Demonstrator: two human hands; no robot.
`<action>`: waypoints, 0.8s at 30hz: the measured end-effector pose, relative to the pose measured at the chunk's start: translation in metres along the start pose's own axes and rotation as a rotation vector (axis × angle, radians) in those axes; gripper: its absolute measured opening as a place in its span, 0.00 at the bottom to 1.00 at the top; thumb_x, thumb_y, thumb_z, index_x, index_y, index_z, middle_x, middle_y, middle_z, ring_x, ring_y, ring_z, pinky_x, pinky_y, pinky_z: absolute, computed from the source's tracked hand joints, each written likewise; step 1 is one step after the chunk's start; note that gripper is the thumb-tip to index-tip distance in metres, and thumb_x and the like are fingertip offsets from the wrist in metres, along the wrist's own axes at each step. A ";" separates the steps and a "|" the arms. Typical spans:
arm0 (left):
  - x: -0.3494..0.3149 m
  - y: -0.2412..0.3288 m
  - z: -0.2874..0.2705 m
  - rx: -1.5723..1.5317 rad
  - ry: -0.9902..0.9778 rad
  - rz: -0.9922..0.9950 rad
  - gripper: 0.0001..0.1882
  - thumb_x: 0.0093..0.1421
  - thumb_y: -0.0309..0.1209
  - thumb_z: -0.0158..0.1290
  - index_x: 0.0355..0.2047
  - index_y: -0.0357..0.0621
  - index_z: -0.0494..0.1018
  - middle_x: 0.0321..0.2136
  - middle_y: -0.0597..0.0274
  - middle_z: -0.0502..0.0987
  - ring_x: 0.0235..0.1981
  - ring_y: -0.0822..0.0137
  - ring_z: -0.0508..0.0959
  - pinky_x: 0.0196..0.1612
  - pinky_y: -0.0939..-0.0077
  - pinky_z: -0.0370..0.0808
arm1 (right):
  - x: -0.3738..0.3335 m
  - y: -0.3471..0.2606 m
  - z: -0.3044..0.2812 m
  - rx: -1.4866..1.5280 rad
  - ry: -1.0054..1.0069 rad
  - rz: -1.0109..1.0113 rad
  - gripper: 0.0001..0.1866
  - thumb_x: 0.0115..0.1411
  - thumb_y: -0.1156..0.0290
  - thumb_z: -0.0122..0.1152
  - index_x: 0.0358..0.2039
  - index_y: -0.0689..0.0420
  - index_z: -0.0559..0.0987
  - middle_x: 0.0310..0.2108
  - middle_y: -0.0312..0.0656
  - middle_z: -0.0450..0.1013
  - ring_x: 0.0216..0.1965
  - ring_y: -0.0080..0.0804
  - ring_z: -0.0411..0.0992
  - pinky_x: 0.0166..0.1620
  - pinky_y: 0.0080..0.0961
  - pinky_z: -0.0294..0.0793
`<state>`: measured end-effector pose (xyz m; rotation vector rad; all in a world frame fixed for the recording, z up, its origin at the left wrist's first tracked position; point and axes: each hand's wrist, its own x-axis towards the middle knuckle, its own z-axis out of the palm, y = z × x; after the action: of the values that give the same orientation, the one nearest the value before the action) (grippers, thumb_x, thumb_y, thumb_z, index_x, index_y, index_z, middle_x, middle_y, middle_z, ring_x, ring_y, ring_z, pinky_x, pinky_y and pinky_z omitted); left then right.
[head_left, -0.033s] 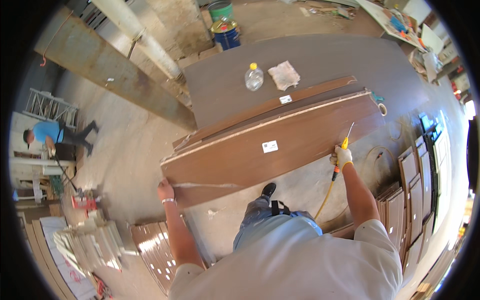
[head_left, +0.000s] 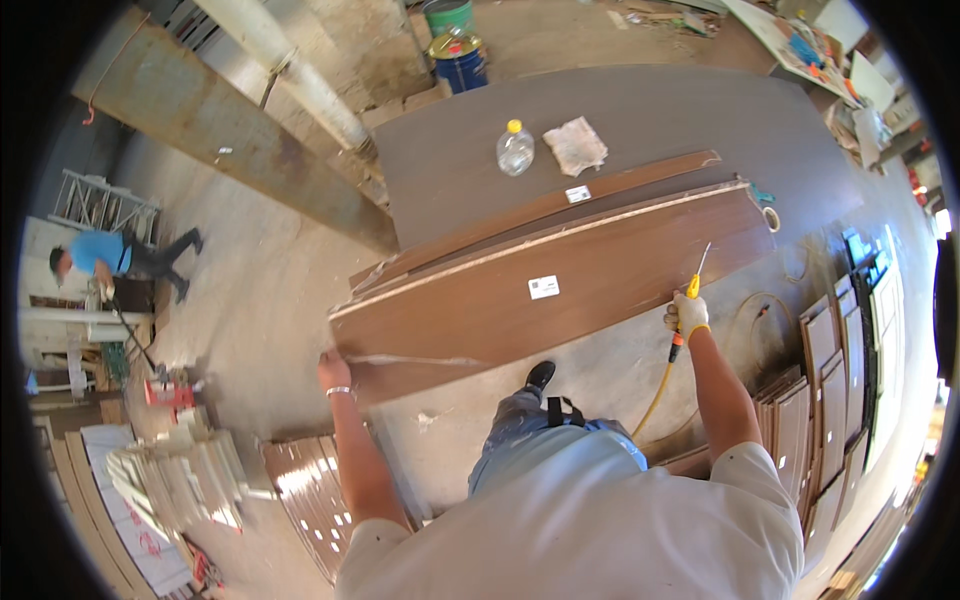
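Note:
A long brown panel [head_left: 620,265] lies at a slant across the near side of a large dark table top. My bare left hand [head_left: 333,372] grips the panel's left end near its front corner. Loose clear film [head_left: 420,360] trails over that end. In my gloved right hand [head_left: 688,313] is a yellow air blow gun [head_left: 694,286], its thin metal nozzle pointing up over the panel's right part. A yellow hose [head_left: 655,400] runs down from its orange coupling. Behind the panel lies a narrower brown strip [head_left: 650,172]. My right fingers are partly hidden by the handle.
A yellow-capped bottle [head_left: 515,150] and a rag [head_left: 576,146] rest on the table top [head_left: 700,110]. A tape roll [head_left: 771,219] is at the panel's right end. Stacked panels [head_left: 825,370] stand right. A slanting steel beam [head_left: 240,140] and another person [head_left: 100,255] are left.
The view has shifted slightly, moving the scene a little up and right. Both hands keep their holds. The person at the far left has changed posture slightly.

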<state>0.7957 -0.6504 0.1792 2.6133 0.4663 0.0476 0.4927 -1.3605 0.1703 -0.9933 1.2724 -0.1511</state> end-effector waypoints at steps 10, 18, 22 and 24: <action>-0.030 0.026 0.071 0.310 -0.001 -0.297 0.30 0.61 0.45 0.53 0.59 0.42 0.68 0.57 0.51 0.73 0.55 0.44 0.75 0.56 0.48 0.74 | -0.061 0.103 -0.072 0.162 0.091 0.085 0.14 0.54 0.86 0.48 0.33 0.51 0.61 0.17 0.35 0.57 0.12 0.24 0.56 0.14 0.24 0.53; 0.007 0.010 0.086 0.365 -0.193 -0.345 0.28 0.61 0.44 0.51 0.55 0.36 0.70 0.54 0.42 0.74 0.53 0.46 0.77 0.57 0.51 0.75 | -0.163 0.229 -0.155 0.143 0.369 0.155 0.09 0.54 0.83 0.53 0.27 0.54 0.66 0.18 0.39 0.65 0.15 0.32 0.66 0.17 0.30 0.70; -0.028 0.056 0.090 0.467 0.093 -0.325 0.29 0.60 0.44 0.51 0.57 0.40 0.69 0.61 0.45 0.70 0.63 0.46 0.69 0.63 0.46 0.67 | -0.219 0.291 -0.173 0.294 0.528 0.160 0.07 0.57 0.78 0.61 0.34 0.56 0.71 0.19 0.37 0.68 0.17 0.32 0.71 0.19 0.30 0.72; -0.060 0.097 0.112 0.477 0.177 0.032 0.30 0.59 0.41 0.54 0.60 0.43 0.68 0.64 0.46 0.67 0.66 0.45 0.66 0.65 0.45 0.63 | -0.231 0.319 -0.170 0.165 0.699 0.113 0.10 0.60 0.73 0.63 0.41 0.58 0.74 0.21 0.37 0.70 0.18 0.30 0.73 0.20 0.29 0.72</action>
<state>0.7825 -0.8016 0.1279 3.1014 0.5528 0.2018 0.1380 -1.1231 0.1248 -0.7411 1.9103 -0.5413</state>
